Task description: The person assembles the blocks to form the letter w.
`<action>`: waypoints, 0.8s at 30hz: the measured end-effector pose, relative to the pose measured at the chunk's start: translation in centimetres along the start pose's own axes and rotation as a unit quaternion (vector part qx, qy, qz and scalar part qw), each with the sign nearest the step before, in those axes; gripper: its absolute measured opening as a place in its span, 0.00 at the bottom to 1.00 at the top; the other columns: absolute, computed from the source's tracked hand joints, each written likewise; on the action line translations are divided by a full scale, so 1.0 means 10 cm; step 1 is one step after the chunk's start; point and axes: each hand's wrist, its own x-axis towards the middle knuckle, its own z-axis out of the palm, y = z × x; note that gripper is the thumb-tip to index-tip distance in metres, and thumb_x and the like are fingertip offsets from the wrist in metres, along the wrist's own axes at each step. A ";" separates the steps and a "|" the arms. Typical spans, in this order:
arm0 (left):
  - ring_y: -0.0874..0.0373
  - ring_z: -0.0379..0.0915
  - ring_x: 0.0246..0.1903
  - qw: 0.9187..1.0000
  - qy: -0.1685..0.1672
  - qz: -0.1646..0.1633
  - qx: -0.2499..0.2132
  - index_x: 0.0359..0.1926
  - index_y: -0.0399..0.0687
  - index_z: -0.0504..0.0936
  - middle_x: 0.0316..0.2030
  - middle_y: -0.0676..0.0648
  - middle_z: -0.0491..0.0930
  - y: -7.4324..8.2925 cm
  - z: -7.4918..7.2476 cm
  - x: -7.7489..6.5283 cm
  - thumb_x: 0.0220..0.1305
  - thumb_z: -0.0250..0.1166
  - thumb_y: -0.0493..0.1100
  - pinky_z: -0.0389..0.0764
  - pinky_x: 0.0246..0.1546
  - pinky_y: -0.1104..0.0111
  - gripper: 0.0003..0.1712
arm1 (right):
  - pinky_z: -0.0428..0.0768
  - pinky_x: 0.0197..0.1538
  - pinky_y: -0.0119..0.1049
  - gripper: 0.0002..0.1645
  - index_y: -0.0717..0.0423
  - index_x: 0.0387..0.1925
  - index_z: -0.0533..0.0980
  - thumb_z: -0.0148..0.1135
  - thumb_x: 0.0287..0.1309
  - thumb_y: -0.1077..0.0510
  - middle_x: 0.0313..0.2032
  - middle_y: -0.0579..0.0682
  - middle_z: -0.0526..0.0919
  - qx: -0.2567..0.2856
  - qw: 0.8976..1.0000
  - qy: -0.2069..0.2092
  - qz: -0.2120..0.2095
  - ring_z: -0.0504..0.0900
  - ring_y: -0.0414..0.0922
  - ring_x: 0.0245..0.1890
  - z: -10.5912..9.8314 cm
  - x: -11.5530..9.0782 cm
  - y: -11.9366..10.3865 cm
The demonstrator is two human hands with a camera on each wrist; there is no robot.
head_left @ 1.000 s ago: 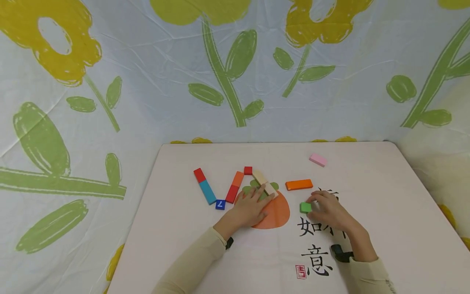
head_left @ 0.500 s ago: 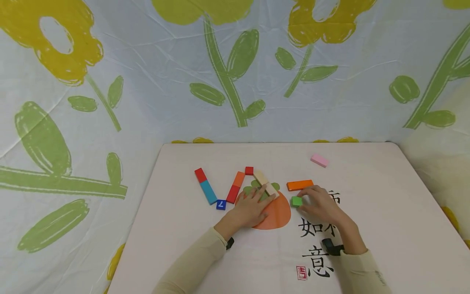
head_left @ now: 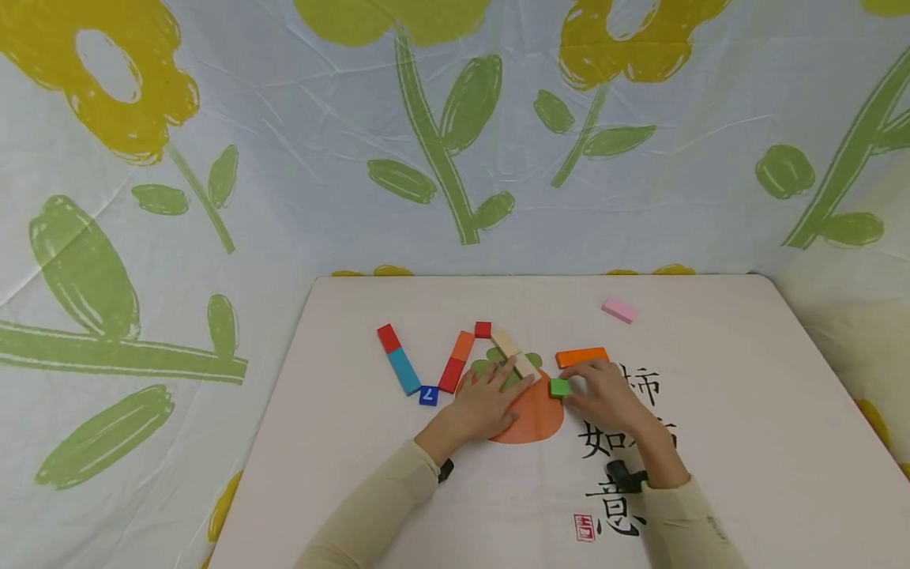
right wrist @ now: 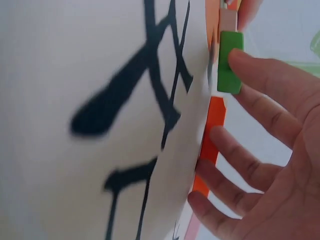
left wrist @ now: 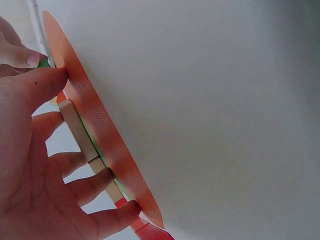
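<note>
My right hand [head_left: 606, 397] pinches a small green block [head_left: 559, 388] between thumb and fingers, at the right edge of the printed orange persimmon. In the right wrist view the green block [right wrist: 229, 75] is near the end of a beige block, and the other fingers spread beside an orange block [right wrist: 214, 117]. My left hand [head_left: 483, 403] rests over the persimmon print with fingers spread. Its fingertips touch a slanted row of two beige blocks [head_left: 506, 343], seen end to end in the left wrist view, where one beige block [left wrist: 79, 129] lies nearest the thumb.
Left of the beige row are a red cube [head_left: 483, 329], an orange block [head_left: 464, 346] with a red block [head_left: 451, 374], a blue cube [head_left: 429, 395] marked 7, and a teal block [head_left: 404, 372] with a red block [head_left: 388, 338]. A pink block [head_left: 619, 310] lies far back right.
My right hand has carried the green block leftward, from beside the black characters to the persimmon's right edge. The left hand and the rows of blocks stay in place.
</note>
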 end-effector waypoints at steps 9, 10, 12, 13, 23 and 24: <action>0.42 0.48 0.74 1.000 0.003 -0.001 0.002 0.80 0.70 0.47 0.79 0.46 0.41 0.00 0.01 0.01 0.74 0.52 0.62 0.57 0.68 0.43 0.39 | 0.71 0.51 0.60 0.17 0.52 0.47 0.83 0.75 0.53 0.61 0.48 0.60 0.78 -0.024 0.999 -0.003 0.034 0.72 0.60 0.50 0.03 0.04 -0.08; 0.42 0.48 0.74 1.000 0.003 -0.001 0.001 0.80 0.70 0.48 0.79 0.46 0.41 0.01 0.01 0.01 0.74 0.52 0.62 0.57 0.68 0.42 0.39 | 0.71 0.51 0.61 0.17 0.52 0.47 0.83 0.75 0.54 0.61 0.48 0.61 0.78 -0.023 0.999 -0.003 0.036 0.72 0.61 0.50 0.04 0.05 -0.09; 0.42 0.48 0.74 1.000 0.002 -0.001 0.000 0.80 0.70 0.47 0.79 0.46 0.41 0.01 0.01 0.00 0.74 0.52 0.62 0.57 0.68 0.42 0.39 | 0.71 0.50 0.61 0.18 0.52 0.47 0.83 0.75 0.54 0.60 0.49 0.62 0.77 -0.024 0.999 -0.006 0.039 0.72 0.62 0.51 0.04 0.05 -0.10; 0.42 0.48 0.74 1.000 0.001 -0.001 0.000 0.80 0.70 0.47 0.79 0.46 0.40 0.01 0.01 0.00 0.75 0.52 0.62 0.57 0.68 0.42 0.39 | 0.72 0.50 0.61 0.18 0.53 0.48 0.83 0.75 0.53 0.60 0.49 0.62 0.77 -0.025 0.999 -0.006 0.039 0.71 0.62 0.51 0.05 0.05 -0.11; 0.41 0.48 0.74 1.000 -0.001 -0.001 -0.004 0.80 0.70 0.46 0.79 0.46 0.39 0.00 0.01 0.00 0.75 0.51 0.61 0.56 0.68 0.41 0.39 | 0.73 0.46 0.59 0.18 0.52 0.47 0.83 0.76 0.53 0.58 0.47 0.61 0.77 -0.040 0.999 0.000 0.029 0.72 0.61 0.48 0.08 0.06 -0.10; 0.42 0.48 0.74 1.000 -0.001 -0.001 -0.004 0.80 0.70 0.46 0.79 0.46 0.39 0.00 0.01 0.00 0.75 0.51 0.61 0.56 0.68 0.42 0.39 | 0.73 0.46 0.59 0.18 0.52 0.47 0.83 0.76 0.53 0.58 0.47 0.61 0.77 -0.040 0.999 -0.001 0.030 0.72 0.60 0.48 0.08 0.06 -0.11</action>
